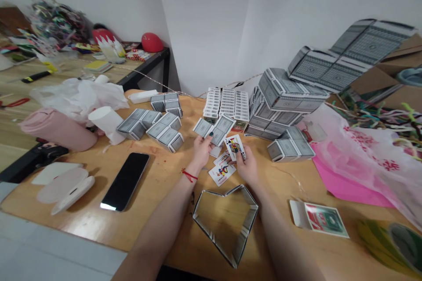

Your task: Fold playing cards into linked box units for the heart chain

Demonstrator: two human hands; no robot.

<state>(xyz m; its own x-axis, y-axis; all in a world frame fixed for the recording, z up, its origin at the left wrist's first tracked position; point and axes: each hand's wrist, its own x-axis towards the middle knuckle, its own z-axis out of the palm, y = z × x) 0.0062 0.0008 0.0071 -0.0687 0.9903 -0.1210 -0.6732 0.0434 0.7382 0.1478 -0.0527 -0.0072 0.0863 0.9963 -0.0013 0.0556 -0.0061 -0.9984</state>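
My left hand [201, 148], with a red string at the wrist, is closed on grey-backed playing cards [222, 129] fanned apart, backs up. Beside it my right hand [246, 164] pinches a face-up jack card [234, 145]; whether more cards lie under it I cannot tell. Just below the hands, loose cards lie on the table, a joker card [221, 173] on top. A heart-shaped frame [198, 216] of folded cards rests between my forearms. Behind the hands stand rows of folded cards [227, 102], edges up.
Stacked card-built blocks [283, 92] rise at the right, smaller ones [165, 131] sit at the left. A phone [125, 182] lies left, near a pink roll [57, 129]. An opened card box [325, 219], a tape roll [392, 246] and pink plastic [352, 180] are right.
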